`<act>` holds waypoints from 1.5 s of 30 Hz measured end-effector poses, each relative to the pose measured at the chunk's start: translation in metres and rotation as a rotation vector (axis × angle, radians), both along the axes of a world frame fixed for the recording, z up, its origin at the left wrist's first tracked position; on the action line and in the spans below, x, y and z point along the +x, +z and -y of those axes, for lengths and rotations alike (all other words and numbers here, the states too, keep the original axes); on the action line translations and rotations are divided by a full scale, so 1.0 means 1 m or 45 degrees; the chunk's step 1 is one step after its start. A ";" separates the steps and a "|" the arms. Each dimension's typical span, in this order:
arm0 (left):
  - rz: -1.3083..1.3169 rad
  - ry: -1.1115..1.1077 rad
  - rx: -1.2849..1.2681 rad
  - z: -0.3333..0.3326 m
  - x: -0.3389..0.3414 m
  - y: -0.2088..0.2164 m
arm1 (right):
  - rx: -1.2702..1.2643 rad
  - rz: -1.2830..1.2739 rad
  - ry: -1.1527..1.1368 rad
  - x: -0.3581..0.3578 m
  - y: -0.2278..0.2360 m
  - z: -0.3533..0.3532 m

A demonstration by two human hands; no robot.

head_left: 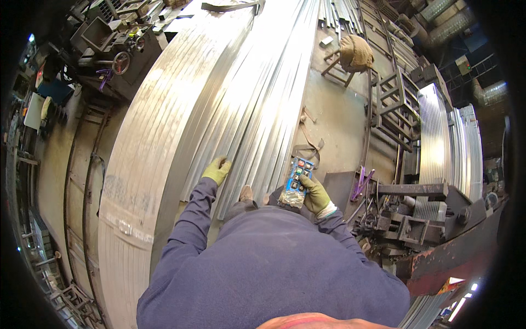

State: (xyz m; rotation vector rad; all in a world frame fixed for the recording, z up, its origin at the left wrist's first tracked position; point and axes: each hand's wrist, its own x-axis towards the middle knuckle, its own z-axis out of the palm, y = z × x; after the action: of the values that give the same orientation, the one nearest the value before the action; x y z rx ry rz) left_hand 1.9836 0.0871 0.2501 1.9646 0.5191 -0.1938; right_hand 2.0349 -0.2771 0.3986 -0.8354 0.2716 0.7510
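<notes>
My right hand [316,196], in a yellow-green glove, grips a blue remote control [296,178] by its right side. The control has rows of dark buttons with a red and a green one, and its near end looks wrapped in clear plastic. My left hand [217,170], gloved alike, hangs above long silver metal profiles [241,131]. Its fingers are loosely curled and apart, with nothing visible in them. Whether it touches the profiles I cannot tell. The tip of a brown shoe [246,193] shows below, between my hands.
A tall bundle of strapped metal lengths [159,115] runs along my left. Ahead to the right stands a stool [338,71] with a brown cloth cover [356,53]. Farther right are a steel frame [395,107], more stacked profiles [434,134] and dark machinery [422,227]. A handwheel machine [121,63] stands far left.
</notes>
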 end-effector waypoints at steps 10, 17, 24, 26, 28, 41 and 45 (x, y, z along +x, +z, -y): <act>0.443 0.307 -0.805 -0.043 0.228 0.086 | -0.081 -0.003 0.159 0.131 -0.001 -0.052; 0.767 1.039 0.303 -0.171 0.350 0.170 | 0.061 -0.005 0.483 0.284 0.012 -0.139; -0.205 1.239 1.098 -0.245 0.365 0.184 | 0.138 0.299 0.919 0.445 0.063 -0.292; -0.069 1.281 1.069 -0.255 0.357 0.187 | 0.224 0.383 1.015 0.474 0.074 -0.337; 0.222 1.334 0.758 -0.265 0.350 0.196 | 0.314 0.374 1.225 0.502 0.078 -0.389; 1.213 1.401 -0.350 -0.227 0.404 0.324 | 0.726 0.249 2.280 0.571 0.080 -0.572; 1.204 1.265 0.118 -0.219 0.366 0.324 | 0.686 0.256 2.267 0.562 0.118 -0.588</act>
State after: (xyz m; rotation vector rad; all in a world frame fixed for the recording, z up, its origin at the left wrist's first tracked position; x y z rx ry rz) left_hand 2.3497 0.3062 0.5743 1.4325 0.7710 1.3169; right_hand 2.5964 0.3108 0.5161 -0.4431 -0.9978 2.2197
